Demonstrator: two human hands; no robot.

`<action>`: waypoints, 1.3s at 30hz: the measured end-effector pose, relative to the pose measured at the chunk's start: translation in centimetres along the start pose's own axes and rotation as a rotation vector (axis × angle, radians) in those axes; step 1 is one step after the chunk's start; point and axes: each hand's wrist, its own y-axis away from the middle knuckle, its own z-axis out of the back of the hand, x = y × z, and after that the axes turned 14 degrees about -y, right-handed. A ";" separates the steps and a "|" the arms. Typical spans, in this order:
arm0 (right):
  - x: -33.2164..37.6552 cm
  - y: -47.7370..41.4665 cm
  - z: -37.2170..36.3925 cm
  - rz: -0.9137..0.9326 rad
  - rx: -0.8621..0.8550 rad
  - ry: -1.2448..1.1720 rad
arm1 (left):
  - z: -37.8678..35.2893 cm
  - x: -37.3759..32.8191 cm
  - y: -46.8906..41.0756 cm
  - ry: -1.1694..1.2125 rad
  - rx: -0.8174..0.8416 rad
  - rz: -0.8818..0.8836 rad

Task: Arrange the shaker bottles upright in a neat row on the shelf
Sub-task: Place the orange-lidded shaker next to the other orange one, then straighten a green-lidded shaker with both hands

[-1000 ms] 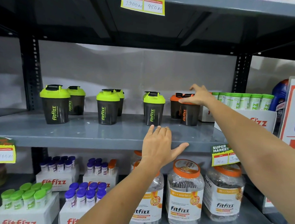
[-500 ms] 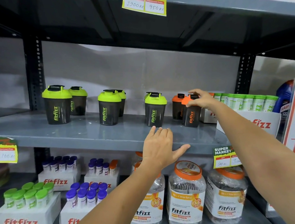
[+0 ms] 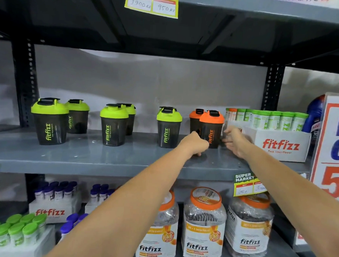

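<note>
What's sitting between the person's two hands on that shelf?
In the head view, the front orange-lidded shaker stands between the left hand and right hand.

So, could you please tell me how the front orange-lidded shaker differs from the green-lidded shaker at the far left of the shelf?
The front orange-lidded shaker has an orange lid and orange lettering; the far-left green-lidded shaker has a lime-green lid and green lettering. The orange one has the left hand and right hand at its two sides, while the green one stands untouched. Both stand upright on the grey shelf, with dark bodies and black flip caps.
</note>
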 end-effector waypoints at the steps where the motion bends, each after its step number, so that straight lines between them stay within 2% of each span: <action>1: -0.1 0.2 -0.3 -0.007 0.004 0.032 | 0.0 0.0 -0.8 0.021 0.055 0.018; 4: -0.4 -0.1 -0.5 -0.001 -0.008 0.109 | -0.1 0.3 -3.0 0.031 0.110 0.046; 9: -0.5 -0.3 -0.5 0.024 0.011 0.071 | -0.3 0.6 -4.1 0.010 0.125 0.009; 21: -0.1 1.1 -1.1 -0.015 0.057 0.209 | -1.0 0.4 -4.3 -0.013 0.093 0.012; 24: -0.2 1.8 -0.9 0.062 -0.030 0.272 | -0.4 0.8 -3.0 -0.021 0.060 0.007; 26: -0.2 2.7 -0.9 0.163 -0.101 0.395 | 0.6 1.7 -2.0 -0.009 0.017 0.028; 28: -0.4 3.4 -1.5 0.271 -0.099 0.468 | 1.9 3.4 -1.1 0.007 -0.061 0.091; 31: -0.9 3.9 -3.9 0.303 -0.037 0.330 | 3.9 6.7 -0.2 0.023 -0.232 0.198; 33: -1.0 4.1 -6.7 0.223 0.002 0.211 | 4.7 8.1 -0.3 0.039 -0.302 0.242; 36: -1.1 4.5 -10.9 0.129 0.038 0.110 | 5.0 8.7 -0.6 0.055 -0.313 0.267; 39: -1.5 4.5 -12.7 0.100 0.067 0.132 | 4.9 8.6 -0.9 -0.008 -0.290 0.241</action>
